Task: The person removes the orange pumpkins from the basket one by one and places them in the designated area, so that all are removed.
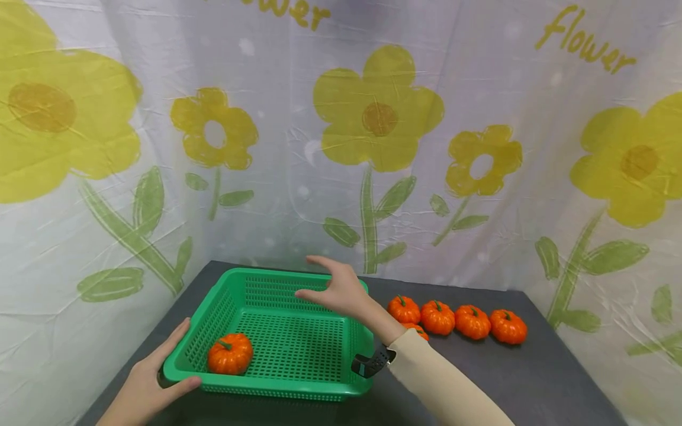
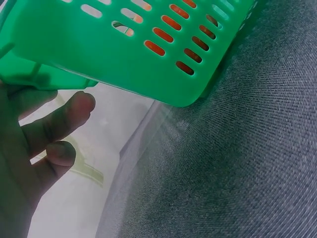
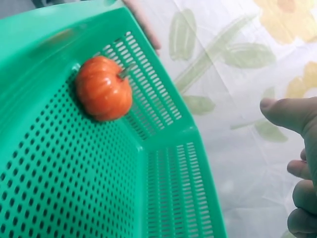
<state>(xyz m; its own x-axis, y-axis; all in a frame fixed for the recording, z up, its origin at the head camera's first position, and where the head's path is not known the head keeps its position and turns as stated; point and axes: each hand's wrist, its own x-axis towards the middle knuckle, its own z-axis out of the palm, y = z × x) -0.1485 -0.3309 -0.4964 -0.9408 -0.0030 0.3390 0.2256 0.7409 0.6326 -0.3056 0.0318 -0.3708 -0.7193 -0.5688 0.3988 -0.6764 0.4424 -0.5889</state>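
Note:
A green plastic basket (image 1: 266, 387) with perforated walls sits on the dark table, and one small orange pumpkin (image 1: 230, 354) lies in its near left corner. My left hand (image 1: 146, 378) grips the basket's near left corner, thumb at the front rim and fingers along the left side. In the left wrist view, fingers (image 2: 59, 119) show beneath the rim. Above the basket's back right part is my right hand (image 1: 341, 290), thumb and fingers spread apart with nothing between them. The right wrist view shows the same pumpkin (image 3: 104, 89) in the basket, with the right thumb (image 3: 287, 113) beyond the wall.
Several more orange pumpkins (image 1: 438, 318) stand in a row on the table (image 1: 479, 378) right of the basket. Another pumpkin (image 1: 417, 330) is partly hidden behind the right forearm. A flower-printed curtain (image 1: 288, 207) hangs close behind the table and along both sides.

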